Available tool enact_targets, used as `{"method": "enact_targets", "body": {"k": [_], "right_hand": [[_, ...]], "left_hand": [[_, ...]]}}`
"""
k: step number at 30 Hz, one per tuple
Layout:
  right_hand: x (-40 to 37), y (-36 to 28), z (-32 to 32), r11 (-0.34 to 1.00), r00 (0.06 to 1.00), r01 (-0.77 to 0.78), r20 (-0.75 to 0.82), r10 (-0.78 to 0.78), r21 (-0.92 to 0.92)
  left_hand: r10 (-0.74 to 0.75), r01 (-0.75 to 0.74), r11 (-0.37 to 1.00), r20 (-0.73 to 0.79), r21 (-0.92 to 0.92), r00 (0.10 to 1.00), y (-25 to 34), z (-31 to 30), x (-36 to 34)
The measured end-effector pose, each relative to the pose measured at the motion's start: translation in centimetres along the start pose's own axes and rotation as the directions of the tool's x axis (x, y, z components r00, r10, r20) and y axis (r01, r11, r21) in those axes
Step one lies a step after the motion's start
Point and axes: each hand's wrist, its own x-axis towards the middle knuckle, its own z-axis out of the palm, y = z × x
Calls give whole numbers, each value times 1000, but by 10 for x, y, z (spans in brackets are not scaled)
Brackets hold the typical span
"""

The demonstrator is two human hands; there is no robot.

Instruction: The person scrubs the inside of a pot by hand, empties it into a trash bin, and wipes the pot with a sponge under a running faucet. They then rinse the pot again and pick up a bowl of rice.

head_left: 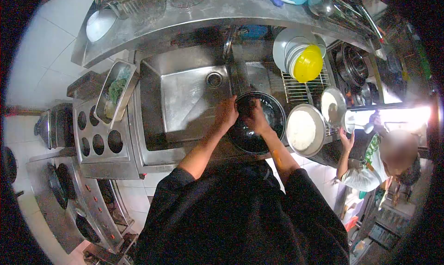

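Note:
A round black pan (240, 138) sits at the right part of the steel sink, its inside dark and shiny. My left hand (227, 112) grips the pan's upper left rim with its fingers closed. Inside the pan is my right hand (256, 119), its fingers bent down against the inner surface; whether they hold something is hidden by blur and shadow. Right of the pan stands a metal bowl (319, 140) with white contents. The sink basin (189, 98) with a round drain lies to the left.
A co-worker (365, 177) in white stands at the right, a hand near a small bowl. A yellow bowl (308, 64) rests on stacked dishes over a wire rack. A steel tray (130, 87) with greens lies left. A shelf (208, 12) crosses the top.

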Motion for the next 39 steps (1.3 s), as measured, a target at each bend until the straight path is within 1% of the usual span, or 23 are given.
{"method": "enact_targets", "body": {"k": [2,4,5,7,11,14,16,17,19,22,23,25,28,29,30,31,32,33,34,35,36,38,39], "right_hand": [[-3,-5,0,1000,1000,14,-2,-14,20],[7,-38,-19,956,982,-187,12,189,227],[8,-34,-17,956,982,-185,16,187,227],[7,-17,-4,996,995,-57,83,51,71],[3,-4,11,996,994,91,57,-91,-1],[9,-27,-4,994,998,0,62,6,-111],[5,-8,7,975,964,-221,155,218,3],[2,0,13,975,963,-224,154,221,3],[-2,8,19,996,990,84,-112,-85,-15],[0,1,17,973,997,62,-39,-72,-222],[-1,-1,13,973,997,58,-38,-68,-224],[-3,-3,10,995,997,-76,7,76,-70],[0,-2,6,949,958,-281,95,269,145],[4,-1,8,950,960,-277,91,266,142],[5,0,12,998,998,-54,-44,55,17],[4,7,19,979,974,154,-147,-173,-134],[3,19,31,980,974,149,-149,-168,-134],[0,42,53,998,1000,7,-28,-6,60],[-2,42,53,986,997,-70,43,65,151],[-4,40,52,960,984,-158,114,135,230],[-2,12,32,815,970,-242,120,210,527],[-1,-2,23,576,950,-289,155,271,765],[-2,0,27,872,978,-203,53,200,446]], "left_hand": [[-49,49,999,56,7,997,3,-4,-1],[-12,14,997,31,-74,999,-3,0,2],[-16,18,997,28,-75,999,-4,3,1],[54,-54,998,-18,26,998,-5,5,-1],[59,-61,997,-41,-50,997,-5,1,1],[65,-67,997,-59,-27,996,-6,3,0],[-63,78,993,175,-83,982,1,-9,5],[-62,78,993,178,-84,982,2,-8,6],[-35,41,994,60,-102,998,1,0,6],[-119,136,986,159,-95,980,7,-7,3],[-119,136,986,164,-98,979,6,-6,5],[-4,18,990,99,-136,995,-3,0,7],[1,2,1000,99,-30,995,-4,2,3],[4,-1,1000,94,-31,996,-15,13,6],[-74,99,968,116,-229,990,-40,41,6],[-109,149,934,138,-325,984,-40,42,5],[-143,198,888,160,-415,977,-40,43,3],[-84,112,966,131,-231,988,-18,14,5],[-17,21,999,112,-37,994,-3,-3,5],[-10,15,999,114,-38,993,0,-4,2],[-13,11,1000,82,23,997,2,-4,3],[-18,14,996,45,86,999,-3,0,4],[6,-7,999,26,41,1000,-7,4,5]]}}
